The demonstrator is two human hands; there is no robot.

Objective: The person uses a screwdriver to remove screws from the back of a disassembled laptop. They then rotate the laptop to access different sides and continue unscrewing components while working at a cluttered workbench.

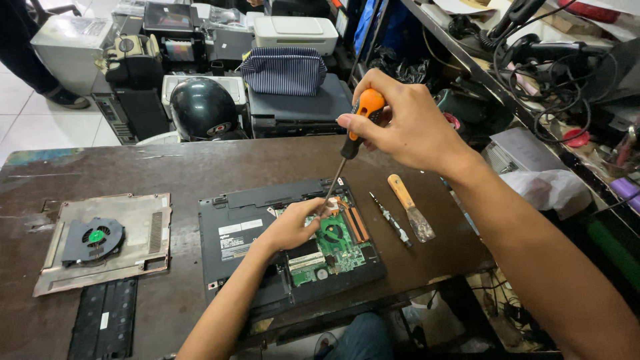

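Observation:
An opened black laptop point(233, 230) lies bottom-up on the dark table point(200, 160), its green circuit board point(333, 250) exposed. My right hand point(407, 123) grips an orange-handled screwdriver point(353, 133), its tip down at the board's upper left. My left hand point(293, 223) rests on the board with fingertips beside the screwdriver tip.
A removed cover panel point(143, 260) with a black fan point(93, 239) lies at the left, a black strip point(103, 320) below it. A scraper point(412, 208) and a small driver point(392, 220) lie right of the laptop. Helmet point(202, 108), printers and a striped pouch point(283, 70) stand behind.

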